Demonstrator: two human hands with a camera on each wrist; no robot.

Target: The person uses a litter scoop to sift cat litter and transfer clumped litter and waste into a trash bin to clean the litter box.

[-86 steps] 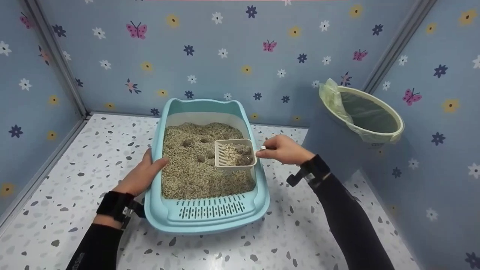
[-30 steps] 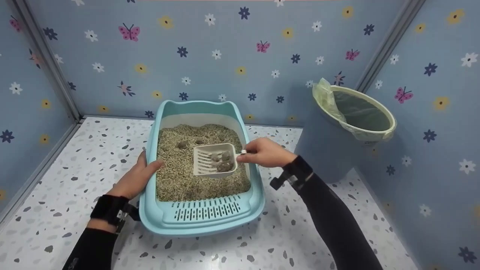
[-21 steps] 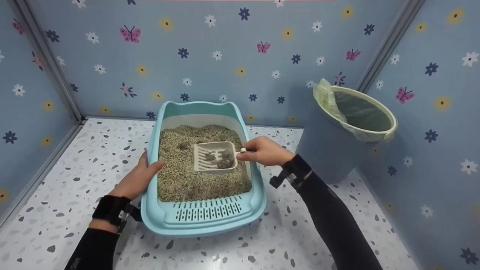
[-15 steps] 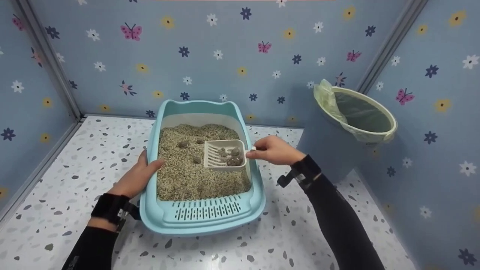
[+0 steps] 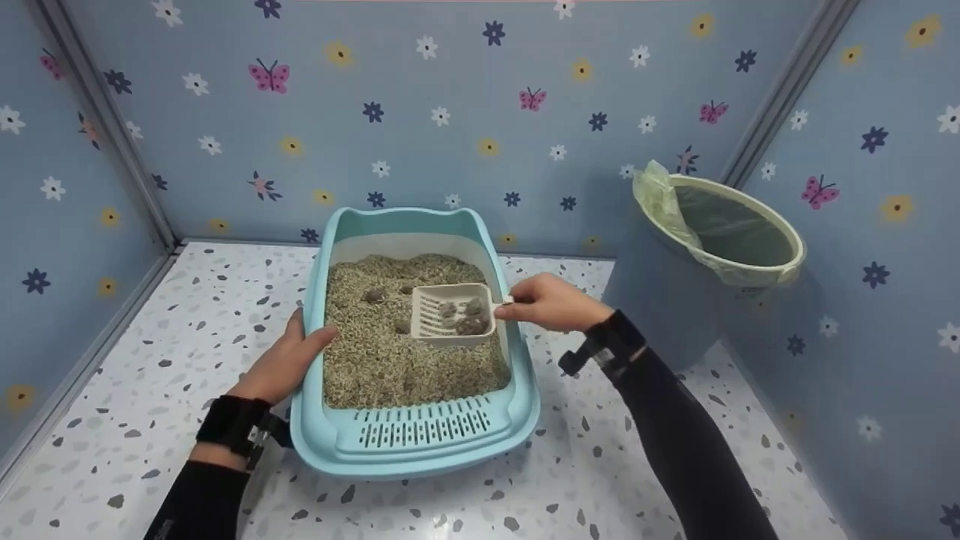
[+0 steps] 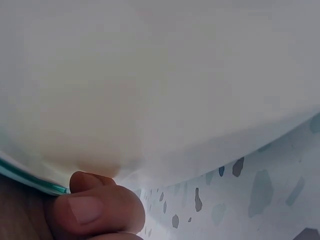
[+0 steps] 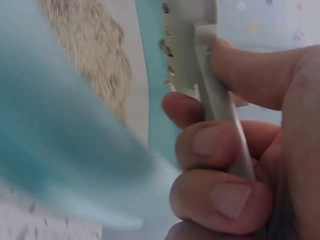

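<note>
Showing fingers [image 7: 220, 150] curled round scoop [image 5: 453, 313] handle

Speckled terrazzo floor [image 5: 600, 480], blue litter box [image 5: 420, 442], lined bin [image 5: 660, 300]

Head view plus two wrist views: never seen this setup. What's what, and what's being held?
No machine here: a person wears three cameras. The head view looks down at both hands. The left hand rests on the rim of a blue litter box filled with litter, standing on a speckled floor. The right hand holds a white scoop by its handle, with clumps in it. A lined bin stands to the right. The left wrist view shows a thumb at the box edge; the right wrist view shows the grip on the handle.
</note>
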